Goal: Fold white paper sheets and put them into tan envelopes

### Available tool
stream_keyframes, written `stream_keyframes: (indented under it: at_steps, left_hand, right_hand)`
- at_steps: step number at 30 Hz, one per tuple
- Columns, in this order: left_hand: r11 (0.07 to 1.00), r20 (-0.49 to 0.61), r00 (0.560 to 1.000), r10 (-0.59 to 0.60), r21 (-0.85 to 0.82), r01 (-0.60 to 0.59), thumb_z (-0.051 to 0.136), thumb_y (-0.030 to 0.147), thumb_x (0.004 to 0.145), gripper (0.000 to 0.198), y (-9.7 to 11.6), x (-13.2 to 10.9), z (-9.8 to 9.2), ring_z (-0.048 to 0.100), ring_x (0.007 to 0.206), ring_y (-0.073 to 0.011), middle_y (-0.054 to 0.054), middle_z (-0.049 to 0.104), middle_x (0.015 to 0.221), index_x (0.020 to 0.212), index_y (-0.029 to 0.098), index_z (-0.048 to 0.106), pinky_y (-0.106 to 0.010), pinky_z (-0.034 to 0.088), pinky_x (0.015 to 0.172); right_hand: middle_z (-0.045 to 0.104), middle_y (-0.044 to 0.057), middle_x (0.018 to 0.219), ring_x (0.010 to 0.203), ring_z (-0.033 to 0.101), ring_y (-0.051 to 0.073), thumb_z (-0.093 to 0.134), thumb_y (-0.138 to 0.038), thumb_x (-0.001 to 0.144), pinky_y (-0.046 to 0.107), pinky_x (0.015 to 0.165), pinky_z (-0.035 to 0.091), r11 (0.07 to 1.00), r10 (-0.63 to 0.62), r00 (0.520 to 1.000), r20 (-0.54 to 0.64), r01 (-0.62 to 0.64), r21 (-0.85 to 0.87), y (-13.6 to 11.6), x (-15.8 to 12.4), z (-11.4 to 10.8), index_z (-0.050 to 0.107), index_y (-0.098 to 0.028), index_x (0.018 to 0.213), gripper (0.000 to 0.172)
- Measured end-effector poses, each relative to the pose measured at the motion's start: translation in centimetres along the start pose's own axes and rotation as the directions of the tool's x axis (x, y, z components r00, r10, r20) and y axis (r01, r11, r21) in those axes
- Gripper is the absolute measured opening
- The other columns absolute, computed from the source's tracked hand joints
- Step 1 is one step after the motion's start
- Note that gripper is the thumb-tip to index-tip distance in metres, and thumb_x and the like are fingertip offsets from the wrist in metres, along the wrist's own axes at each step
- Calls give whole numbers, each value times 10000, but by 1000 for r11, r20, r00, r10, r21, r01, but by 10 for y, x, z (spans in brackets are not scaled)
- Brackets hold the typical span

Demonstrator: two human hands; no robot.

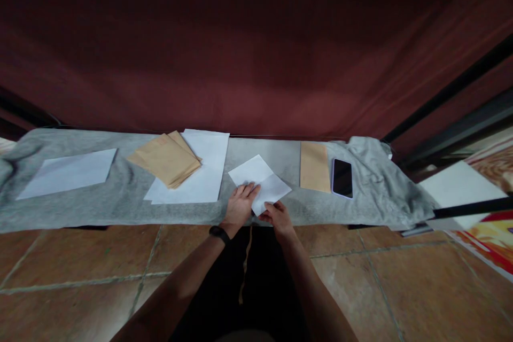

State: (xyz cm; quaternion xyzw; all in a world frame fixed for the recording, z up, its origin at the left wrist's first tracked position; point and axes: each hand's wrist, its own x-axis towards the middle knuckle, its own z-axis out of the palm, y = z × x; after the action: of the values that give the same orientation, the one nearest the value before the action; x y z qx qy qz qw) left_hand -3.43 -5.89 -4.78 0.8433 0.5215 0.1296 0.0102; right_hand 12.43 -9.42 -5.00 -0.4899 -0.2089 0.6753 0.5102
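A folded white sheet of paper [260, 179] lies on the grey cloth [120, 208] that covers a low table. My left hand [239, 204] rests flat on the paper's near left edge with its fingers stretched out. My right hand [276, 216] pinches the paper's near corner between closed fingers. A black band is on my left wrist.
To the left lie a stack of brown envelopes [166, 159] on white sheets [200, 176], and a single white sheet [68, 172] farther left. To the right are one brown envelope [315, 166] and a black phone [342, 177]. A dark red curtain hangs behind. Tiled floor lies below.
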Motion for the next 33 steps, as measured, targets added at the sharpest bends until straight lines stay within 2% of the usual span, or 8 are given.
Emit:
stream_keyframes:
  at_steps: [7, 12, 15, 18, 20, 25, 29, 33]
  left_hand:
    - [980, -77, 997, 0, -201, -15, 548, 120, 926, 486, -13, -13, 4, 554, 1289, -274, -91, 612, 1443, 1395, 231, 614, -443, 444, 1127]
    - [932, -114, 993, 40, -353, -78, 522, 20, 860, 529, -20, -19, 9, 598, 1247, -240, -74, 671, 1365, 1313, 244, 677, -460, 470, 1125]
    - [891, -130, 991, 20, -448, -77, 479, -50, 802, 612, -23, -19, 6, 606, 1247, -218, -53, 693, 1331, 1292, 252, 688, -457, 477, 1125]
    - [856, -130, 992, -3, -514, -64, 462, -81, 767, 651, -25, -18, 2, 614, 1245, -204, -37, 705, 1310, 1271, 258, 698, -455, 479, 1129]
    - [844, -132, 991, -3, -532, -69, 460, -95, 752, 663, -26, -19, 1, 617, 1244, -203, -39, 711, 1299, 1264, 251, 701, -454, 480, 1129]
    - [835, -151, 988, -4, -544, -80, 436, -123, 737, 656, -27, -19, 3, 631, 1232, -203, -66, 725, 1267, 1224, 212, 720, -453, 498, 1108]
    - [860, -106, 992, 68, -498, -113, 463, -108, 776, 607, -31, -18, 2, 607, 1278, -204, -70, 704, 1315, 1224, 213, 718, -455, 486, 1124]
    - [885, 0, 980, 200, -430, -180, 474, -96, 787, 670, -40, -17, -4, 527, 1382, -183, -55, 625, 1441, 1342, 239, 644, -443, 430, 1186]
  right_hand:
    - [738, 3, 756, 624, 676, 157, 892, -439, 561, 306, 616, 612, 1000, 25, 1000, -19, -25, 10, 6, -12, 19, 700, -191, 840, 420]
    - [723, 2, 746, 676, 703, 181, 887, -412, 577, 331, 672, 615, 999, 18, 1000, -3, -18, 38, 11, -18, 13, 673, -200, 825, 390]
    - [737, 3, 861, 751, 704, 186, 863, -314, 585, 358, 751, 620, 998, -62, 997, 35, 61, 29, 10, -18, -2, 648, -228, 865, 363]
    - [719, 19, 927, 816, 699, 217, 763, -326, 665, 411, 796, 620, 961, -256, 965, -62, 247, -127, 6, -12, -21, 641, -248, 963, 332]
    - [708, 54, 977, 909, 695, 256, 658, -314, 733, 455, 832, 614, 860, -428, 897, -113, 365, -356, 1, -6, -34, 639, -236, 1129, 404]
    - [614, 114, 1393, 1272, 588, 273, 520, -123, 755, 504, 1120, 462, 424, -650, 746, 148, 517, -744, -19, 15, -53, 626, -214, 1336, 597]
    - [708, 62, 1299, 1250, 610, 253, 519, -40, 721, 495, 1126, 459, 235, -548, 739, 391, 585, -776, -30, 29, -59, 758, -260, 1135, 527]
    - [751, 44, 1222, 1201, 651, 253, 513, -41, 713, 509, 1097, 483, 218, -500, 743, 445, 605, -766, -32, 32, -66, 778, -280, 1094, 522]
